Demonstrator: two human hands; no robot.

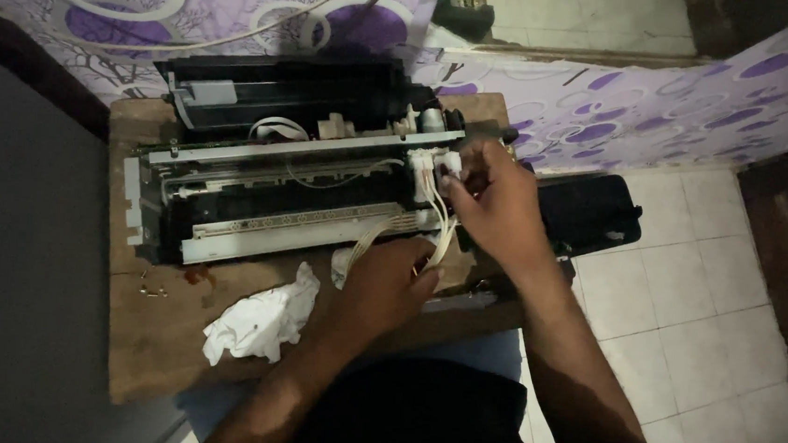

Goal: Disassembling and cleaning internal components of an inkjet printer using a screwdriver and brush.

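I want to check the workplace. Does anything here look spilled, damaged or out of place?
Yes. The printer lies opened, its insides bare. A dark reddish stain marks the wooden board beside a crumpled white tissue, and loose screws lie nearby.

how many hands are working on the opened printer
2, both the person's own. The left hand is at the front edge of the printer, by the thin white tubes. The right hand is higher, fingers at the small white part those tubes reach.

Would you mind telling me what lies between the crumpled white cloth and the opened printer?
In the head view, a bare strip of the wooden board separates the crumpled white cloth from the opened printer; the left hand rests just beside it.
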